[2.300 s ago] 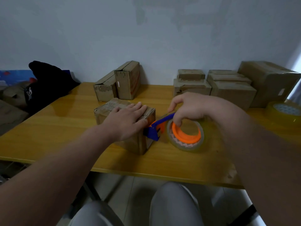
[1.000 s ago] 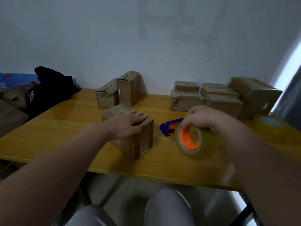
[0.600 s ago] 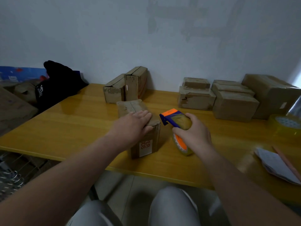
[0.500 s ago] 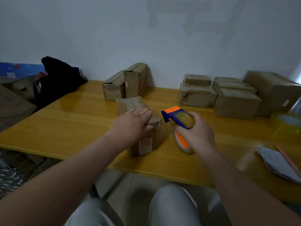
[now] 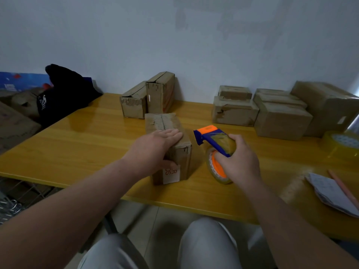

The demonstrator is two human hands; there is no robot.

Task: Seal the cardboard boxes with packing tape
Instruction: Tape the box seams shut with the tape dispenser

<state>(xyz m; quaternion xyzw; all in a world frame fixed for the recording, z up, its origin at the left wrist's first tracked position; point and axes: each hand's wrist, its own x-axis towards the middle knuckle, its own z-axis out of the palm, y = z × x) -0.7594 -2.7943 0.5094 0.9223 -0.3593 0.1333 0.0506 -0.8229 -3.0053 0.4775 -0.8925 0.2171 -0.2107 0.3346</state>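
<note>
A small brown cardboard box (image 5: 167, 123) lies on the yellow table (image 5: 77, 144), its long side pointing away from me and a white label on its near end. My left hand (image 5: 155, 148) lies on the box's near top with the fingers straight and the thumb down on the near face. Just right of the box, my right hand (image 5: 239, 162) grips a blue and orange tape dispenser (image 5: 211, 136). Its clear tape roll with an orange core rests near the table top. The dispenser's blue head points toward the box's right side without touching it.
Two boxes (image 5: 147, 98) stand at the back centre, and several more (image 5: 281, 117) are stacked at the back right. A spare tape roll (image 5: 342, 142) sits at the right edge. Folded paper (image 5: 332, 191) and a pencil lie near right. A black bag (image 5: 64, 92) is at the left.
The box has been turned so that its end faces me. My right hand moved the dispenser off the box's side, regripped it from above and brought it beside the box.
</note>
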